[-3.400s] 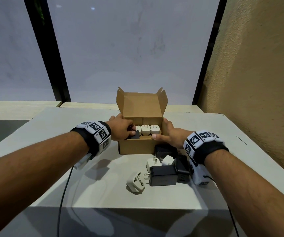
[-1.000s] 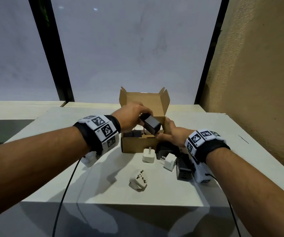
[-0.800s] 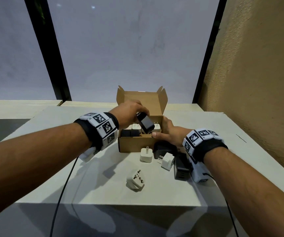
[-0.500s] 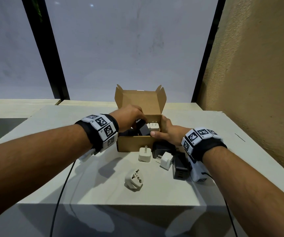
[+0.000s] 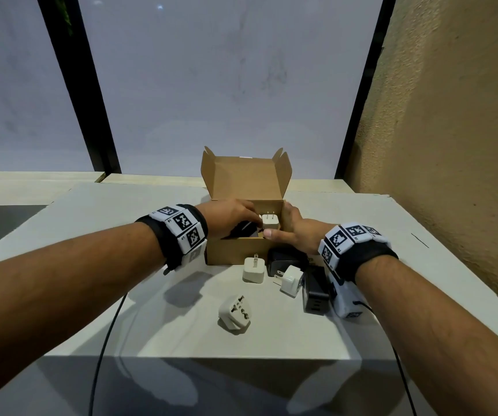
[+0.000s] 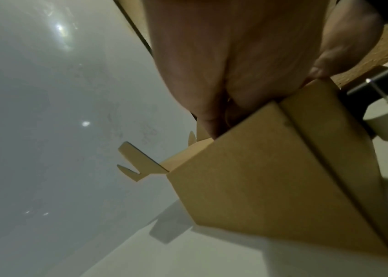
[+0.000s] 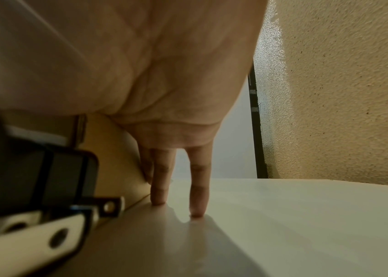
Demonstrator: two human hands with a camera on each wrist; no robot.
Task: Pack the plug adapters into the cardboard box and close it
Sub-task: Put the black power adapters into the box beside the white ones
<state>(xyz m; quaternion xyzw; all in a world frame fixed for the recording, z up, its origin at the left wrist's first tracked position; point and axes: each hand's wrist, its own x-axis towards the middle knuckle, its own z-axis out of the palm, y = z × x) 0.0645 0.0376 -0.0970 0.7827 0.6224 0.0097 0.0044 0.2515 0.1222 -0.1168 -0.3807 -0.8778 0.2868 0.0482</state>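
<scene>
- A black cable (image 5: pixel 106 334) runs over the desk (image 5: pixel 157 325) edge at the left, under the left forearm.
- The left hand (image 5: pixel 229 217) reaches into the box (image 5: pixel 235 250) from its left side; its fingers (image 6: pixel 212 120) dip past the rim and lie on a black adapter (image 5: pixel 246 231) inside. Whether they are clamped on it or only touching cannot be told, as the box wall hides the tips.
- The box stands on the desk with its lid (image 5: pixel 246 178) upright at the back and the side flaps out.
- A white adapter (image 5: pixel 271 226) stands inside at the right end, prongs up, just beside the black one.
- A white universal adapter (image 5: pixel 235 314) lies alone on the desk, nearest the viewer, well apart from the box.
- A white cube adapter (image 5: pixel 253 270) stands prongs up just in front of the box.
- A second white plug (image 5: pixel 291 280) lies tilted on its side to the right of it, touching a black charger (image 5: pixel 315 291).
- Another black charger (image 5: pixel 283 258) lies against the box front, partly under the right hand.
- The right hand (image 5: pixel 297 234) braces the box's right wall, thumb along the front rim. In the right wrist view its fingers (image 7: pixel 159 180) are straight and slightly apart, tips down on the desk beside the box, holding nothing.
</scene>
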